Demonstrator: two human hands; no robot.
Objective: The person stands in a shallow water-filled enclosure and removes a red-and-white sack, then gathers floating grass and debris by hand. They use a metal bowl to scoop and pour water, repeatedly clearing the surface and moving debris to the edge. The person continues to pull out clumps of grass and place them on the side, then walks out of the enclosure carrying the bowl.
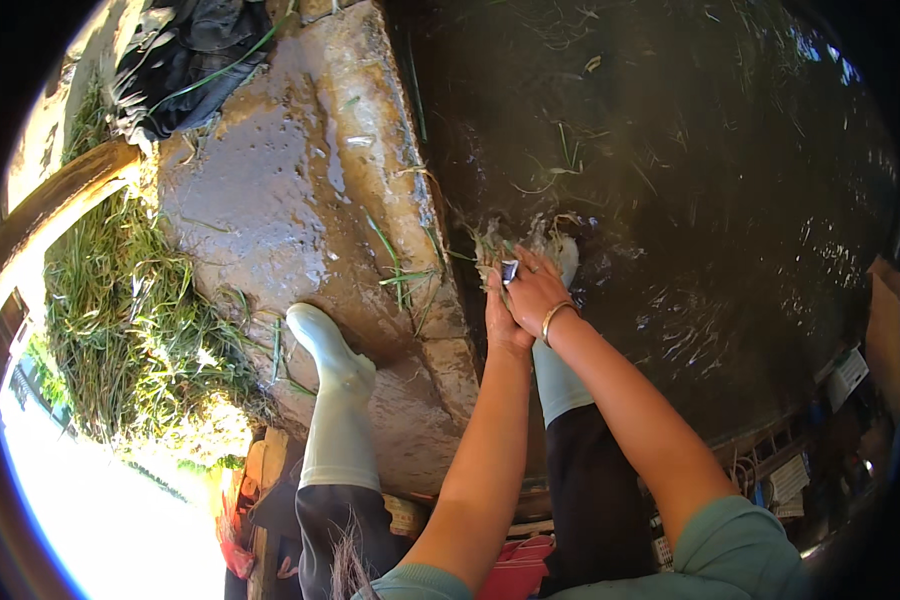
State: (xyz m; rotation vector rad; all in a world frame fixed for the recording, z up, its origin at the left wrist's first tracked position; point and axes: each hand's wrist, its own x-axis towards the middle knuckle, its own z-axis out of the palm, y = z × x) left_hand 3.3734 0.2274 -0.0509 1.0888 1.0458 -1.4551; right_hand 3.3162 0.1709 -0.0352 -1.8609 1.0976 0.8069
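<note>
My left hand [500,318] and my right hand [537,292] are pressed together just above the murky water [730,230]. Between and beyond their fingers shows a dripping clump of wet grass [488,248], closed in by both hands. Some fingers of the left hand are hidden behind the right. A small dark and pale object [510,271], perhaps a ring, sits at the right hand's fingers. Around the right wrist is a gold-coloured bangle [552,318]. Right behind the hands, my right pale rubber boot [562,385] stands in the water.
My left rubber boot [335,370] rests on a wet, muddy concrete ledge [260,200] beside the water. A heap of cut grass [135,310] lies at the left by a wooden pole [65,215]. Dark crumpled plastic [185,60] lies at the far left. Grass bits float about.
</note>
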